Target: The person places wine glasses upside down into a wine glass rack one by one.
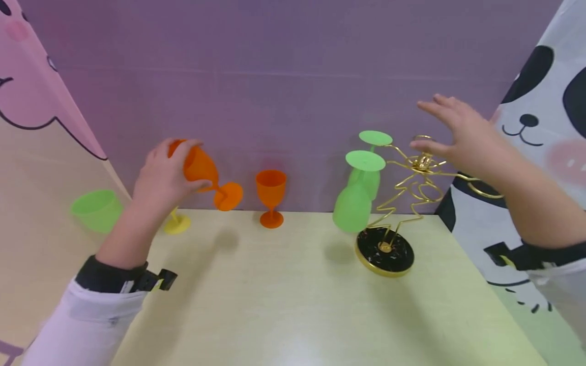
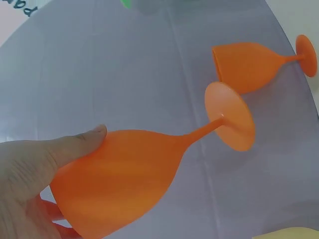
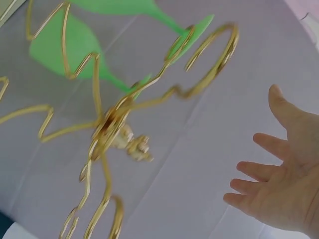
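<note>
My left hand [image 1: 167, 170] grips an orange goblet [image 1: 201, 168] by its bowl, thumb on one side and fingers on the other. The goblet is tilted above the table, its foot pointing right and down. My right hand [image 1: 471, 137] is spread out beside the top of a gold wire glass rack [image 1: 423, 165], holding nothing. Two green goblets [image 1: 352, 208] hang upside down on the rack's left side, their feet up at the wire hooks. The rack's round black base [image 1: 385, 251] with a gold edge stands on the table.
A second orange goblet [image 1: 271, 188] stands upright at the table's back edge. The foot of a yellow goblet [image 1: 177, 223] shows behind my left hand. Further left is a green cup bowl [image 1: 97, 208], partly behind my forearm. A purple cloth [image 1: 293, 101] backs the table [image 1: 274, 295].
</note>
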`<state>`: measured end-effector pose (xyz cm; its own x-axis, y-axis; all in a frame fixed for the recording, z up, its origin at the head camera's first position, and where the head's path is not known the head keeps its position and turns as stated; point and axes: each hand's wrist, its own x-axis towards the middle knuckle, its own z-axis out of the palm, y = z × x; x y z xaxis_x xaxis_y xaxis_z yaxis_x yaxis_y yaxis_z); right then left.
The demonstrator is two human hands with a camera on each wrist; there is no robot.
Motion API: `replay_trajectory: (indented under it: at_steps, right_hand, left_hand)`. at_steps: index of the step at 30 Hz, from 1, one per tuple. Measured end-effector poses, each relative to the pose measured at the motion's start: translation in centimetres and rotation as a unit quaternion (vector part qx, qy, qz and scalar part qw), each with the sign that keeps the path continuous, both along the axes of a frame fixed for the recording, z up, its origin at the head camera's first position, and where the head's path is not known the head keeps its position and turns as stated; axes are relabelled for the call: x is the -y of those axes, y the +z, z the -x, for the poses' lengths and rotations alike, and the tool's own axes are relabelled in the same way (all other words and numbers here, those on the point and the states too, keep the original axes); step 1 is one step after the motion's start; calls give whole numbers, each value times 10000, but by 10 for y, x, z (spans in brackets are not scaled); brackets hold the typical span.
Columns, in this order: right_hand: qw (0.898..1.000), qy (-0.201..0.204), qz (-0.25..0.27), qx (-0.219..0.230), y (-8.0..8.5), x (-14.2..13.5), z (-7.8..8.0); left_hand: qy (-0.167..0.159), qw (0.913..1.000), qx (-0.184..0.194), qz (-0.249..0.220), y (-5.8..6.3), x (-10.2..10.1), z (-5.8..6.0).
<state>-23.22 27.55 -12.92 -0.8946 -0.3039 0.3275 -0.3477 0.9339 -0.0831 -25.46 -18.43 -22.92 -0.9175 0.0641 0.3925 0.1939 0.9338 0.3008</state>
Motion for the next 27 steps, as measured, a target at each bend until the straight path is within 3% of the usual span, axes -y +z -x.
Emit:
replay_trajectory:
  at_steps: [7, 13, 22, 27]
  right_hand:
    - [9976, 490, 375, -319, -16, 19, -23]
    - [9908, 980, 705, -605, -36, 30, -41]
    - [9669, 1881, 1018, -1389, -86, 49, -59]
    - [9587, 2071, 1410, -1349, -115, 55, -68]
  left_hand:
    - [-139, 9984, -358, -420, 0, -2, -19]
    - [-165, 9951, -459, -863, -8, -5, -33]
    - [-209, 9851, -782, -1519, -28, -15, -50]
    - [-206, 9792, -815, -1847, -43, -25, -55]
